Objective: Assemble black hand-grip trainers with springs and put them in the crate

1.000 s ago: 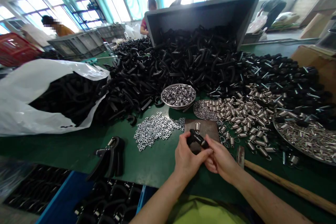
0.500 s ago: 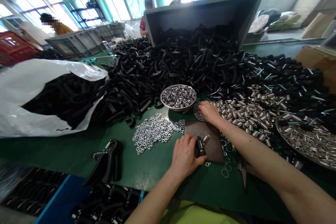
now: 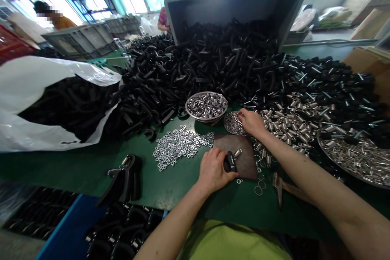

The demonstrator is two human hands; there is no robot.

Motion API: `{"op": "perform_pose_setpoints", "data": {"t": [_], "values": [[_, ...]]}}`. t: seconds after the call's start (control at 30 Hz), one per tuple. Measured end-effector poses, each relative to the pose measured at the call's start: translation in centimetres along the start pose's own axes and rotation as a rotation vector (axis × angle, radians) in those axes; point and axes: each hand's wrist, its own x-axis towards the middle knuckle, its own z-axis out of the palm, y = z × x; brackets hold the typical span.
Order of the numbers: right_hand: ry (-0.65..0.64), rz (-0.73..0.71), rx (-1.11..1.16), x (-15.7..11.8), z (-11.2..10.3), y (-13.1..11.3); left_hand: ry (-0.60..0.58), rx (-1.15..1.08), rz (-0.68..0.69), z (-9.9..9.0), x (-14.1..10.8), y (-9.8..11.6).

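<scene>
My left hand [image 3: 213, 169] is closed round a small black plastic part [image 3: 230, 162], holding it on its side at the left edge of a brown plate [image 3: 247, 165]. A coil spring [image 3: 237, 153] sticks out beside the part. My right hand [image 3: 251, 122] has thumb and fingertips pinched together over the right side of a shallow dish of tiny metal pieces [image 3: 232, 123]. Whatever is between those fingertips is too small to make out. Left of the plate lies a spread of metal nuts [image 3: 176, 146]. A bowl of metal rings [image 3: 207, 106] stands behind.
Heaped black parts [image 3: 207, 69] spill from a grey bin [image 3: 243, 4]. Loose springs [image 3: 289, 126] and a tray of pins [image 3: 359, 162] lie right. A hammer [image 3: 278, 187] lies below my right forearm. A white bag [image 3: 61, 65] and assembled black clamps [image 3: 128, 178] are left.
My right hand has drawn back slightly to the right across the small dish, uncovering more of its contents. My left hand keeps its hold on the black part. The camera view has shifted slightly.
</scene>
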Motion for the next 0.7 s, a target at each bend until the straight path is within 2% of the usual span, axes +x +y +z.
{"op": "perform_pose_setpoints", "data": {"t": [0.13,0.27,0.37,0.7], "values": [[-0.030,-0.053,0.165,-2.2,-0.7,-0.5,-0.003,0.035,0.025,0.0,0.0,-0.1],[-0.144,-0.182,0.309,-6.8,-0.8,-1.8,0.000,0.017,0.021,0.0,0.0,-0.2],[-0.163,-0.271,0.332,-9.7,-0.5,-2.7,0.009,-0.041,0.010,0.0,0.0,-0.2],[-0.016,-0.434,0.150,-11.6,1.0,-4.0,-0.040,0.217,0.052,-0.2,0.0,0.3]]}}
